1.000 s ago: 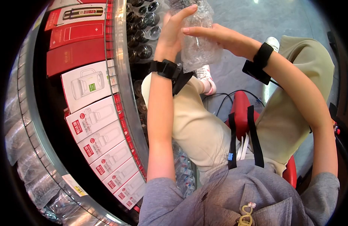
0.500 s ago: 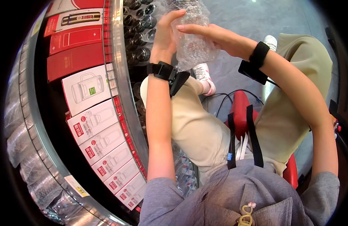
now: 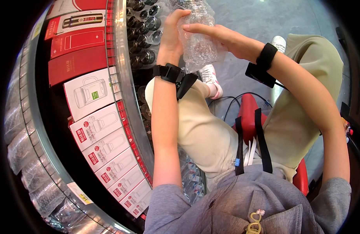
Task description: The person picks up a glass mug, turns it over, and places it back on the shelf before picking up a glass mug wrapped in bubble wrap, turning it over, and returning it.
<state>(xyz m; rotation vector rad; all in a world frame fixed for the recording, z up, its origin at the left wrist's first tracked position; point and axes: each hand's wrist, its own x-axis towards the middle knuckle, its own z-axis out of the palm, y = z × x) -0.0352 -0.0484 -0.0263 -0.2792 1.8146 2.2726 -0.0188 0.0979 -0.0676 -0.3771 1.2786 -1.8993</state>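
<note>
From far away, through the head camera, I see a bubble-wrapped bundle (image 3: 199, 37) held in the air above the grey floor (image 3: 281, 27), outside the front edge of the shelf (image 3: 127, 66) and well apart from it. Its long axis runs away from the wearer's body, roughly along this front edge, with a small lean: the near end, loose and crumpled, points back toward the knees, and the far end goes out of my view at the top. My left hand (image 3: 173, 37) takes its left side, and my right hand (image 3: 235, 42) takes the right side. Both thumbs lie on the upper face of the plastic, the right one stretched across it; the other fingers go mostly behind the bundle, so I cannot tell how tightly they press. What is inside the wrapping I cannot read clearly. Near the left hand, beside the shelf's front edge, stand dark-capped bottles (image 3: 147, 39). Behind that same edge are red boxes (image 3: 79, 64), and toward its near end a row of white-and-red boxes (image 3: 109, 167).
</note>
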